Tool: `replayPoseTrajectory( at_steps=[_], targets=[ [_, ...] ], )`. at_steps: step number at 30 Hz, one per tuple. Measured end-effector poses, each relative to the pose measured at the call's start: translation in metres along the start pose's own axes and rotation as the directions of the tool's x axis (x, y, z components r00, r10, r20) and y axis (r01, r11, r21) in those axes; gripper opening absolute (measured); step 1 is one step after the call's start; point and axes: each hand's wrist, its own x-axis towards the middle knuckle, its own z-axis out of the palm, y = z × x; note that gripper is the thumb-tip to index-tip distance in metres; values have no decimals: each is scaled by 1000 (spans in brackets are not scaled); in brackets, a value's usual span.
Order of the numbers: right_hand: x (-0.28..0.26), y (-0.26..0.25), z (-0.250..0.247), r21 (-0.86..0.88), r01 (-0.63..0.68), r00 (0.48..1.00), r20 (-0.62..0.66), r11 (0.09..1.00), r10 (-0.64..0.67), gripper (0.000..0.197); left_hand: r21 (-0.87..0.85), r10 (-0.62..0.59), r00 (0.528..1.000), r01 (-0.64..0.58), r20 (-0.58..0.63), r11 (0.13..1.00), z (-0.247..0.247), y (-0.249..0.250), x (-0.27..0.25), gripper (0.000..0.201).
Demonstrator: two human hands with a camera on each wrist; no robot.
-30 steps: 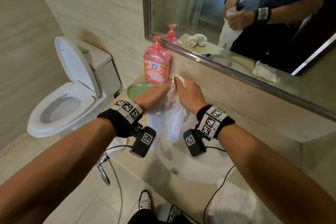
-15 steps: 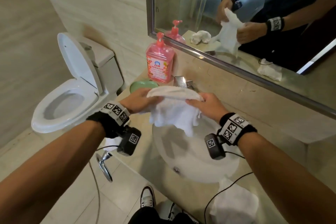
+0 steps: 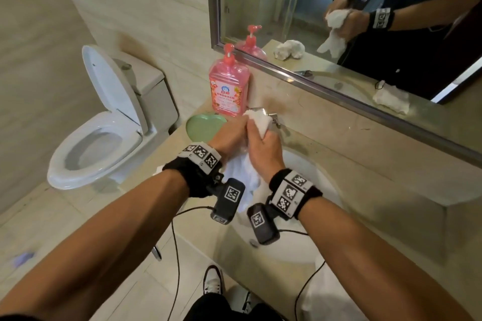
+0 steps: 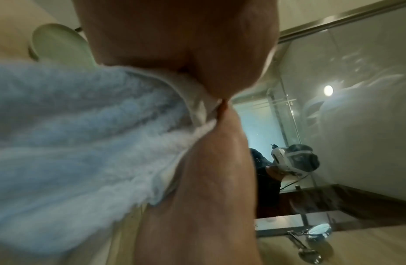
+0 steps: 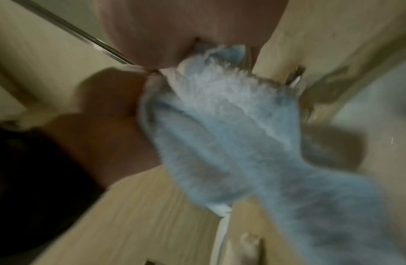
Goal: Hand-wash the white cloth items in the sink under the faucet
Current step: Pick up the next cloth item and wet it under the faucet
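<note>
A white cloth (image 3: 257,122) is bunched between both hands above the white sink (image 3: 320,182), just in front of the chrome faucet (image 3: 274,118). My left hand (image 3: 229,135) grips its left side and my right hand (image 3: 263,144) wraps round its top, the two pressed together. The cloth's loose end (image 3: 242,174) hangs down toward the basin. In the left wrist view the cloth (image 4: 84,143) fills the left under my left hand (image 4: 197,75). The right wrist view shows the cloth (image 5: 231,125) held by my right hand (image 5: 186,39). I see no running water.
A pink soap bottle (image 3: 229,86) and a green dish (image 3: 203,126) stand on the counter left of the faucet. Another white cloth (image 3: 326,297) lies on the counter at the front right. An open toilet (image 3: 99,135) is to the left, and a mirror (image 3: 365,21) hangs behind.
Half a second ago my hands held the cloth spread apart over the sink. They have come together again and bunched it up close to the faucet.
</note>
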Motion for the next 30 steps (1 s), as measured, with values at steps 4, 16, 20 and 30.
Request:
replayPoseTrajectory(
  at_steps=[4,16,20,30],
  targets=[
    [25,-7,-28,-137,-97,995,-46,986,92,35,-34,-88,978,96,191,995,-3,-4,-8,50],
    [37,12,-91,-572,116,877,443,812,187,12,586,-40,980,-83,194,806,-81,-41,-2,15],
    [17,19,-47,-162,0,992,128,987,21,5,174,-65,998,68,-26,982,-46,-37,4,36],
    [14,-1,3,8,25,1000,-5,1000,-25,26,-101,-64,995,57,-77,993,-2,-11,9,44]
  ],
)
